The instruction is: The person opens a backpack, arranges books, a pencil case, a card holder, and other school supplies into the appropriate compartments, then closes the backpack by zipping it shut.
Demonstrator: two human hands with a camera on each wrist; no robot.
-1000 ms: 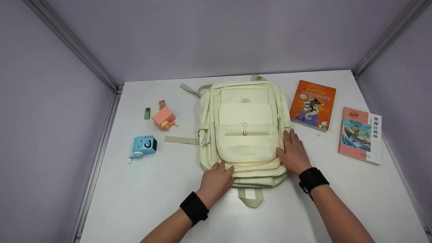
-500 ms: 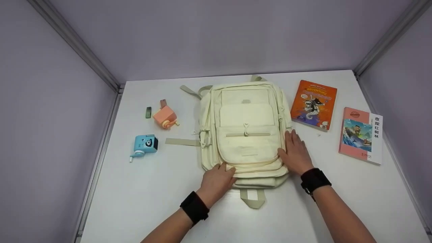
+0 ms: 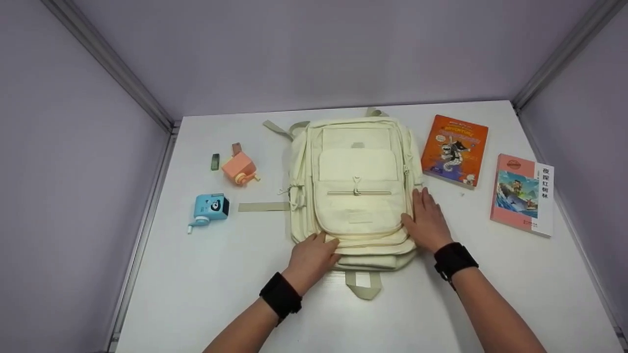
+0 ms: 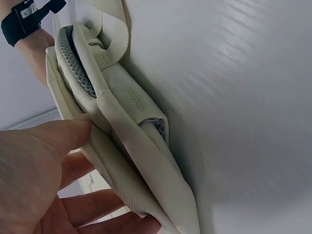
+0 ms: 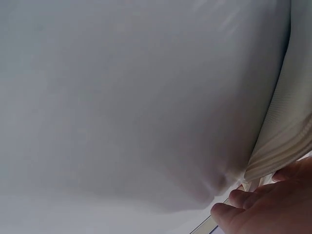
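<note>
A cream backpack [image 3: 360, 208] lies flat on the white table, front pockets facing up, its grey-green top loop [image 3: 364, 289] toward the person. My left hand [image 3: 311, 260] rests on its near left corner. In the left wrist view, that hand's thumb [image 4: 73, 131] touches the bag's edge while the other fingers lie spread over its front. My right hand [image 3: 429, 223] lies against the bag's right side, fingers extended along it and thumb on the front panel. Only part of the right hand [image 5: 278, 204] shows in the right wrist view, beside the bag's edge.
An orange book [image 3: 455, 151] and a pink-and-white book [image 3: 522, 193] lie right of the backpack. To its left are a pink crank sharpener [image 3: 239, 167], a blue one [image 3: 211, 208], a small green block [image 3: 215, 162] and a reddish one [image 3: 236, 148]. Walls [image 3: 324, 54] enclose the table.
Both hands keep their places on the backpack. The whole head view shifts only slightly; the backpack, books and small items stay where they were on the table.
</note>
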